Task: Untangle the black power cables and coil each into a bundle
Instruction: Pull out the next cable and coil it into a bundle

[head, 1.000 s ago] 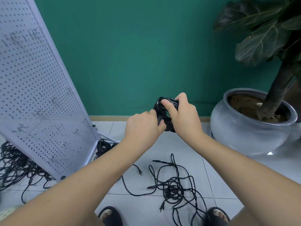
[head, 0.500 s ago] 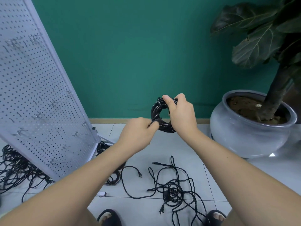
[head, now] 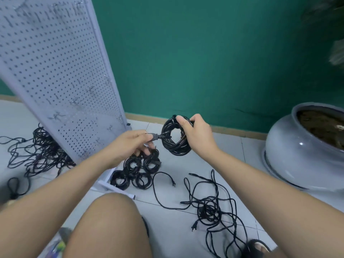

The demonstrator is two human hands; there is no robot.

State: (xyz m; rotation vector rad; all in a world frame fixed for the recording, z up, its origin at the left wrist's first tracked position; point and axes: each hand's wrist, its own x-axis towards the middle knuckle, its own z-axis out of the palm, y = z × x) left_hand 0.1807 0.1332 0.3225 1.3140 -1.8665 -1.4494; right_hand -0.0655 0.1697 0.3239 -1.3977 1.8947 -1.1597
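Since 0.5 s ago the view has tipped down: a bare knee point(head: 111, 229) now fills the bottom, a cluster of finished bundles point(head: 137, 170) shows on the tiles at the foot of the pegboard point(head: 55, 71), and the left hand point(head: 128, 144) has drawn the plug end point(head: 155, 136) out from the coil point(head: 176, 138). A loose tangle point(head: 214, 211) lies right of the knee, and the coil stands upright in the air between the 2 hands, above the bundles. Right hand point(head: 197, 135) grips its right side, thumb over the top, fingers curled round; left hand pinches the plug end just left of the coil.
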